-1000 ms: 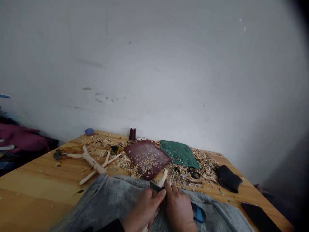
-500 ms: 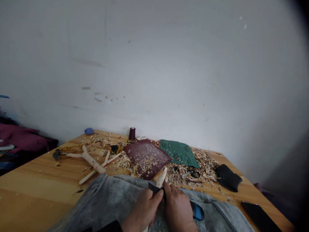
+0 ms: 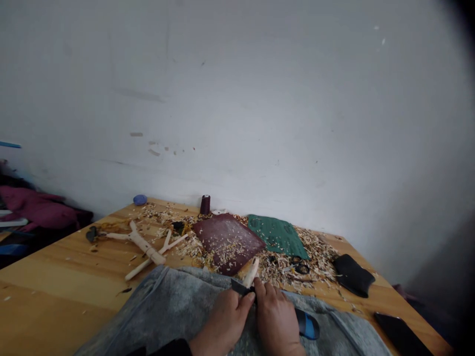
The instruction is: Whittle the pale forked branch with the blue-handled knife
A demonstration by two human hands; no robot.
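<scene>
My left hand [image 3: 222, 324] is closed around a pale carved wooden stick [image 3: 250, 272] whose rounded tip points up and away from me. My right hand [image 3: 276, 321] grips a knife with a blue and black handle [image 3: 307, 324]; its dark blade [image 3: 239, 287] lies across the stick just under the tip. My left thumb presses against the back of the blade. Both hands work over a grey felt cloth [image 3: 174, 306] at the near table edge.
Wood shavings [image 3: 315, 249] cover the back of the wooden table [image 3: 55, 277]. On it lie a maroon sheet [image 3: 228, 240], a green sheet [image 3: 276, 235], forked peeled sticks [image 3: 144, 247], black scissors [image 3: 299, 267], a black pouch [image 3: 352, 279], a dark thread spool [image 3: 205, 203] and a phone [image 3: 399, 333].
The hands, stick and knife stay almost in place; the blade has shifted slightly along the stick. The camera has turned a little, moving the scene slightly to the right.
</scene>
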